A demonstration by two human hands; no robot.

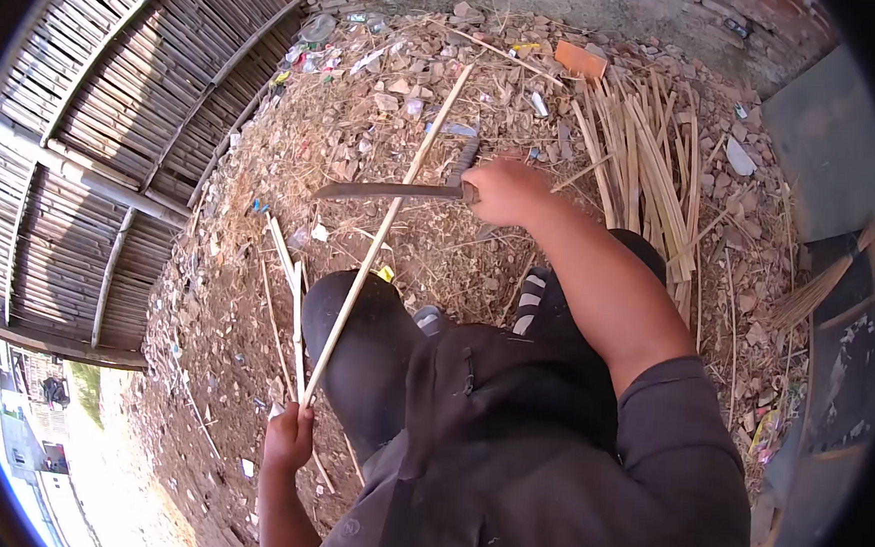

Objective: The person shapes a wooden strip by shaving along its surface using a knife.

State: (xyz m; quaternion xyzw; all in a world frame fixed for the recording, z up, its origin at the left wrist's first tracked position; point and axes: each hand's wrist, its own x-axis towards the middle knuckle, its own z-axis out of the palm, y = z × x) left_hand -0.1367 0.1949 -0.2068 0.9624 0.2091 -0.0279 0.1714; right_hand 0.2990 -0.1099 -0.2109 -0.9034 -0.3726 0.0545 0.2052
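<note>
My right hand (503, 191) is closed round the handle of a machete (392, 192), whose dark blade points left and crosses a long pale bamboo strip (389, 220). Near its lower end, my left hand (289, 437) grips that strip, which slants up and to the right past my knee. A second, shorter pale piece (298, 330) rises from beside the same hand. Whether the blade touches the long strip cannot be made out.
A pile of split bamboo strips (645, 156) lies at the upper right, near an orange brick (580, 60). Rubble and litter cover the ground. A bamboo wall (118, 84) stands at left, a grey panel (816, 141) at right, with a twig broom (819, 287) below it.
</note>
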